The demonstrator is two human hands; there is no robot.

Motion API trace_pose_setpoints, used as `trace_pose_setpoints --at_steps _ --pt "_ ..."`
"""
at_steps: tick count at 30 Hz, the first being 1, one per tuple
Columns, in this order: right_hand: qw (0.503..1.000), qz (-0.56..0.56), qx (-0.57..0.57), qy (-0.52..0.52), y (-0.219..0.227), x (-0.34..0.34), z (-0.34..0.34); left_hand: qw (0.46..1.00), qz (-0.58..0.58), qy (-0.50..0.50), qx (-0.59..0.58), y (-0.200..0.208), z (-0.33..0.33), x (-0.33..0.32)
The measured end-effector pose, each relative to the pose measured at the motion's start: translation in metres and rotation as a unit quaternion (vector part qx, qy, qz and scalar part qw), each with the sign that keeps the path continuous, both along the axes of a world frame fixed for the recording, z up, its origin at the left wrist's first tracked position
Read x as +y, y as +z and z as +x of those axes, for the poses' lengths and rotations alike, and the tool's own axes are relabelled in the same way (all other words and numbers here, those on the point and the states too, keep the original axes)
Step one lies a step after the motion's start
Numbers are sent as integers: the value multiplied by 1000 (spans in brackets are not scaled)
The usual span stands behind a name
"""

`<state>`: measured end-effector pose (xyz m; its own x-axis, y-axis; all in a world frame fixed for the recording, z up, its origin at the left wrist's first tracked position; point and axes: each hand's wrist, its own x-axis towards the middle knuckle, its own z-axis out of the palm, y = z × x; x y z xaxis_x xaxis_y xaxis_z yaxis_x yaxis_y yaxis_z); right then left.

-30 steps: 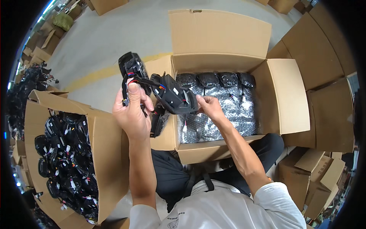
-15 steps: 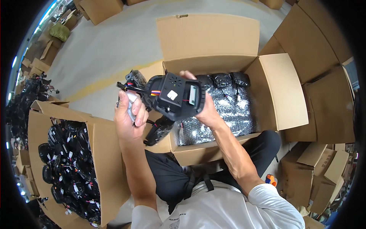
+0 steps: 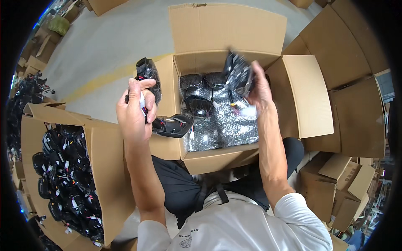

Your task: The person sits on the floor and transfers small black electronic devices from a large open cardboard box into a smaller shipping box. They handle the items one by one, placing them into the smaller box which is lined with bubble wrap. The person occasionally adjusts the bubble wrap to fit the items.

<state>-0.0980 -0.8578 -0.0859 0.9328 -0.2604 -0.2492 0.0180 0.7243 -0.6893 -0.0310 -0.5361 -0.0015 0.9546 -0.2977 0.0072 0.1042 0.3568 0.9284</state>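
Observation:
My left hand (image 3: 137,102) is closed around a bundle of cables (image 3: 144,104) with a white piece among them. Next to it are two black plastic housings, an upper one (image 3: 154,79) in clear wrap and a lower one (image 3: 173,126) by the carton's left flap. Over the far part of an open carton (image 3: 222,161), my right hand (image 3: 260,85) grips another black plastic housing (image 3: 239,75), smeared by motion. Inside the carton, wrapped black housings (image 3: 199,106) lie on silvery bubble wrap (image 3: 230,131).
At my left stands a second carton (image 3: 111,180) filled with black wired housings (image 3: 69,175). Tall cartons (image 3: 356,113) and a smaller open carton (image 3: 339,188) stand on the right. Grey floor (image 3: 113,42) with a yellow line stretches beyond.
My right hand has moved away from the left, carrying a black housing rightward over the carton. The left hand keeps its grip on the cables. The view has shifted slightly.

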Motion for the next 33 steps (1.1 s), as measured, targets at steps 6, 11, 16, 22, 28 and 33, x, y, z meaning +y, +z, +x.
trace_pose_setpoints --at_steps 6,11,16,22,28,33 --pt "888 -350 299 5 -166 -20 -8 998 30 -50 -39 5 -8 -4" --pt "726 -600 324 89 -184 -27 -10 986 -40 -135 -85 -4 -12 -1" --pt "917 -362 129 108 -78 45 -13 943 -202 -248 -94 -17 -16 -5" --pt "930 -190 -142 281 -10 105 -34 927 -109 -337 -123 -11 -28 -23" --pt "975 8 -184 127 3 114 -33 920 -17 -375 -110 -1 -32 -14" --pt "973 180 -140 24 22 84 -30 917 93 -384 -60 -1 -37 -27"
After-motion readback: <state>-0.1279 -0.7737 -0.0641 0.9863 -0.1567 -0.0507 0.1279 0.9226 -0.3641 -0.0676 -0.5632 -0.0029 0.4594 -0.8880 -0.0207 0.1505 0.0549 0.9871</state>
